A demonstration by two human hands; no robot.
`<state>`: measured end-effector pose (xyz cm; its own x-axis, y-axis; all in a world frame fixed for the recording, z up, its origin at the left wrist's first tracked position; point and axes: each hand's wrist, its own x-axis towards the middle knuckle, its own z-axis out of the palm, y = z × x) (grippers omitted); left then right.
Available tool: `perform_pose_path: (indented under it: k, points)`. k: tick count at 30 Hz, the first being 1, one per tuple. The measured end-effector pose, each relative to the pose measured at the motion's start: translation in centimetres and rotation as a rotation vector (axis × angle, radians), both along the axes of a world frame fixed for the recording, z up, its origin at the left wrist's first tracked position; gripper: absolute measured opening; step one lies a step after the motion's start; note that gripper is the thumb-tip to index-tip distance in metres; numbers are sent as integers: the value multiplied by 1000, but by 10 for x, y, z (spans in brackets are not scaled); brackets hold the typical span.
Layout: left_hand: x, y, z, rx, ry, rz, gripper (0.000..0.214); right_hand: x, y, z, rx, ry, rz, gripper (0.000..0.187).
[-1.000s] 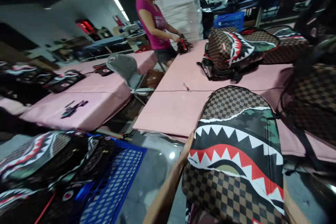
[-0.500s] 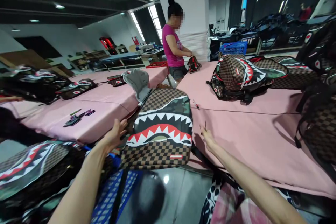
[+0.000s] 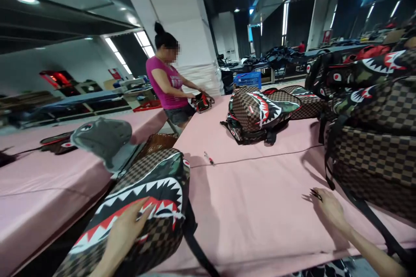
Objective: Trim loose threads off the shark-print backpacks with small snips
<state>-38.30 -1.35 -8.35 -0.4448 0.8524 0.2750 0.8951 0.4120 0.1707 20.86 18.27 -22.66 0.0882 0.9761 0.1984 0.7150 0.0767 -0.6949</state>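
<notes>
While left hand (image 3: 130, 229) lies flat, fingers spread, on checkered shark backpack (image 3: 143, 207) overhanging pink table (image 3: 260, 207) edge, right hand (image 3: 328, 207) pinches small snips (image 3: 314, 193); bag could slip off.

The left hand (image 3: 128, 229) lies flat, fingers spread, near the tabletop's left edge. The right hand (image 3: 329, 207) reaches forward near the right edge, its grip pinched closed, forearm bare.

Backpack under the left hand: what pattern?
Brown checkerboard backpack with a camouflage shark mouth, white teeth, red gums; head view.
</notes>
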Motion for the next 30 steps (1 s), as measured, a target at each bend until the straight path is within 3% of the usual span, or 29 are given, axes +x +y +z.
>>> perform_pose_path:
  k: [3, 6, 8, 11, 13, 16, 18, 21, 24, 27, 30]
  points:
    - [57, 93, 34, 78, 202, -261, 44, 33, 8, -15, 43, -163, 40, 32]
    - [136, 207, 71, 71, 422, -464, 45, 50, 14, -35, 84, -296, 80, 36]
    - [184, 282, 91, 46, 519, -581, 52, 54, 17, -46, 83, -265, 77, 36]
    - [250, 369, 101, 57, 526, -647, 56, 54, 17, -53, 72, -176, 64, 32]
    - [298, 402, 97, 108, 443, -679, 59, 51, 15, -51, 73, -121, 58, 29]
    - [391, 415, 93, 249, 263, -873, 87, 45, 13, -41, 63, -83, 50, 28]
    - [464, 405, 109, 371, 154, -1110, 105, 42, 12, -36, 39, -67, 19, 28]
    - [575, 384, 164, 626, 42, -1371, 112, 42, 11, -34, 21, -35, -10, 30]
    - [664, 373, 217, 659, 136, -1538, 107, 41, 8, -40, 39, -17, -22, 32]
    - [713, 369, 233, 447, 241, -1530, 110, 38, 6, -46, 75, -8, -34, 29]
    - [722, 368, 223, 306, 345, -1373, 93, 40, 7, -30, 138, 24, 17, 37]
